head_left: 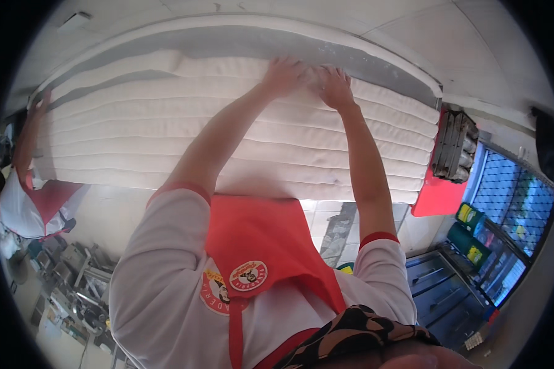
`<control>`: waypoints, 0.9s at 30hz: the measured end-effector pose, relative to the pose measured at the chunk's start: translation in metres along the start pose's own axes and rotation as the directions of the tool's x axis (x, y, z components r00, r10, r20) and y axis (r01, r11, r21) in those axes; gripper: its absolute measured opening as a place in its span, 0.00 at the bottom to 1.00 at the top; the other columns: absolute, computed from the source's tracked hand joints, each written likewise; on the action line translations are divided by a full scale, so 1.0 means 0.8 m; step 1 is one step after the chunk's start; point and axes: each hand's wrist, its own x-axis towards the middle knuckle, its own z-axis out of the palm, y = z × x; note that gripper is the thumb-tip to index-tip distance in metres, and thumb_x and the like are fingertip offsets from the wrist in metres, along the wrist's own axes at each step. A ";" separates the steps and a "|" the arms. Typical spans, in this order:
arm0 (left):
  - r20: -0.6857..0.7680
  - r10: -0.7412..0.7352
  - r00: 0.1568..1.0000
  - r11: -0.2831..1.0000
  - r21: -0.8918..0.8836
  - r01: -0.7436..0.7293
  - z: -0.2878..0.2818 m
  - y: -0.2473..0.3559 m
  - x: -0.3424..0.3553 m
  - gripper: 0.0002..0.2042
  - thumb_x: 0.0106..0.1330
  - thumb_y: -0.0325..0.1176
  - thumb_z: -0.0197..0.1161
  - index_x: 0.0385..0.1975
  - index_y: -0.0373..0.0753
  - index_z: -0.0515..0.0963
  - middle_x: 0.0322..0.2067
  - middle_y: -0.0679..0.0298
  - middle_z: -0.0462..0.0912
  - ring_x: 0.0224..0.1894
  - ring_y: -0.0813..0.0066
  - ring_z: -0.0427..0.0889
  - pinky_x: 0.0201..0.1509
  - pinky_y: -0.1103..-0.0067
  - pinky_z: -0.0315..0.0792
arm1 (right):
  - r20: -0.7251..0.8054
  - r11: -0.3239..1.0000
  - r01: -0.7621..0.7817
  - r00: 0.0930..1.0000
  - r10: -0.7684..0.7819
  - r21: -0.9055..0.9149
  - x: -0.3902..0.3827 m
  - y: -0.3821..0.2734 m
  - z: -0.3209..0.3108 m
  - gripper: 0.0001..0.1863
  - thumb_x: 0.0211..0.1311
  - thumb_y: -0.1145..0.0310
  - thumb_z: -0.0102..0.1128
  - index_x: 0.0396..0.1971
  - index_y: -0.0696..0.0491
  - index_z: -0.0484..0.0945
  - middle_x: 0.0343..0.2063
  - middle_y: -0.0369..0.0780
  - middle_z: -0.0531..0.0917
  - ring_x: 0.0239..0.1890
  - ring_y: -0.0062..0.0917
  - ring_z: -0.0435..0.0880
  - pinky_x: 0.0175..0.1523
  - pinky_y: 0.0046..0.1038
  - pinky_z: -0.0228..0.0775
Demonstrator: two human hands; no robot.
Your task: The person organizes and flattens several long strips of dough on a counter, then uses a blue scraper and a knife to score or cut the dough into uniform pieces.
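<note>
Pale walls all round, a mesh-covered window [514,197] glowing blue off to the right, and across the middle runs a long grey table [246,44], its bare far strip dusted with white specks. And here are the pale strips [166,129], lying on that table in soft rows, side by side, their long axis running left to right across the person's front, one end pointing left, the other right, the lens bowing the lines. Look at the far left: the outermost row parts from its neighbour, a grey gap showing between. Up at the far edge, just right of centre, both hands are on the strips: the left hand [284,77] reaching out palm down and blurred, the right hand [337,89] close beside it, fingers a little spread; whether either one pinches the edge, I cannot tell. Away at the left end, a co-worker's hand [42,104] is by the table's corner. Over on the right, dark metal pans [455,147] sit on a red board [440,197], with green-and-yellow packs [471,237] beneath the window.
</note>
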 end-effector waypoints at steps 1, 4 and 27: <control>0.023 -0.006 1.000 1.000 0.015 0.006 0.000 0.014 -0.001 0.26 0.73 0.49 0.59 0.68 0.47 0.72 0.67 0.61 0.68 0.71 0.56 0.65 0.72 0.49 0.57 | 0.020 1.000 0.003 1.000 -0.004 0.006 -0.004 0.006 0.001 0.37 0.67 0.43 0.65 0.73 0.40 0.68 0.69 0.35 0.71 0.73 0.39 0.64 0.75 0.59 0.50; -0.113 0.077 0.991 0.976 0.212 -0.051 0.020 0.042 -0.044 0.31 0.75 0.51 0.56 0.74 0.45 0.64 0.76 0.59 0.59 0.78 0.52 0.56 0.78 0.46 0.48 | -0.114 0.998 0.055 0.992 -0.056 -0.005 -0.029 0.032 0.015 0.39 0.71 0.40 0.58 0.77 0.38 0.60 0.74 0.35 0.66 0.78 0.40 0.58 0.78 0.60 0.45; 0.035 0.073 0.997 0.997 -0.020 -0.072 0.016 0.052 -0.259 0.35 0.74 0.48 0.60 0.78 0.44 0.59 0.80 0.56 0.52 0.82 0.50 0.46 0.81 0.44 0.39 | -0.276 0.986 -0.166 0.949 0.153 -0.025 -0.007 -0.128 0.116 0.46 0.76 0.35 0.39 0.80 0.55 0.49 0.81 0.48 0.46 0.83 0.47 0.38 0.81 0.61 0.23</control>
